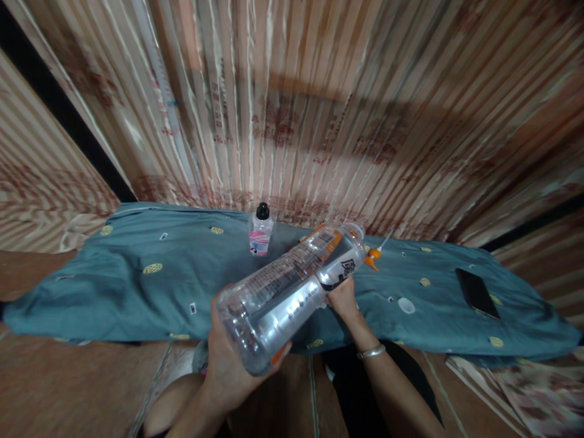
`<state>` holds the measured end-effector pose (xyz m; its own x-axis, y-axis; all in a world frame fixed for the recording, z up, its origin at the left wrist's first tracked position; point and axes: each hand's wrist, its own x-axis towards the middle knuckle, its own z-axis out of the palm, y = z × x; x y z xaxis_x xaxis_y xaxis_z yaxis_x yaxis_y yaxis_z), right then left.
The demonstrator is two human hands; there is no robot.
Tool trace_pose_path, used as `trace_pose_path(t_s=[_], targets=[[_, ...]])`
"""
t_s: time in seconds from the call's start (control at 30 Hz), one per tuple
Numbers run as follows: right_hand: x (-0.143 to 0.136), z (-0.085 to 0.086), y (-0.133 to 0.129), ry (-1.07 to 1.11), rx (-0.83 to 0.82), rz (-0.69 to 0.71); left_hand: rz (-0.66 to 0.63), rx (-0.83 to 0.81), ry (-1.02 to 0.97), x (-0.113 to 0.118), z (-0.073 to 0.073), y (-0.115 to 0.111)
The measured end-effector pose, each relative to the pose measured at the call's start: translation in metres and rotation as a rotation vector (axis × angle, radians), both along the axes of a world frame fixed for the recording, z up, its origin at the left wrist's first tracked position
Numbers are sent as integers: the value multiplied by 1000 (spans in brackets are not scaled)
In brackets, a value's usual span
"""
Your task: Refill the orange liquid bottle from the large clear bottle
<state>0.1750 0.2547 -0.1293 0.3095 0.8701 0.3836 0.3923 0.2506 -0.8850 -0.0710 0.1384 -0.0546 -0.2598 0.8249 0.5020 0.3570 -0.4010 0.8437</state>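
Fingers of the left hand (230, 368) curl around the base of a large clear bottle (292, 292), tilted with its neck up and to the right; those of the right hand (343, 298) are hidden behind its upper part, so their closure cannot be told. The step looks like handling the bottle, and the next move likely calls for steady support at the base. Beyond the right fingers lies an orange piece with a pale stem (374, 255); farther from the left ones, a small black-capped bottle (260, 236) stands upright.

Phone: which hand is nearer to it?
Right. The right hand, partly hidden behind the bottle, is left of the phone; the left hand, gripping the bottle's base, is farther left.
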Motion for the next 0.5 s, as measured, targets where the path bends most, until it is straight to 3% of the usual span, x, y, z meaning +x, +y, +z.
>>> trace_pose_path(t_s=[0.5], targets=[[-1, 2, -1, 8, -1, 2, 8, -16, 36, -2, -1, 0]])
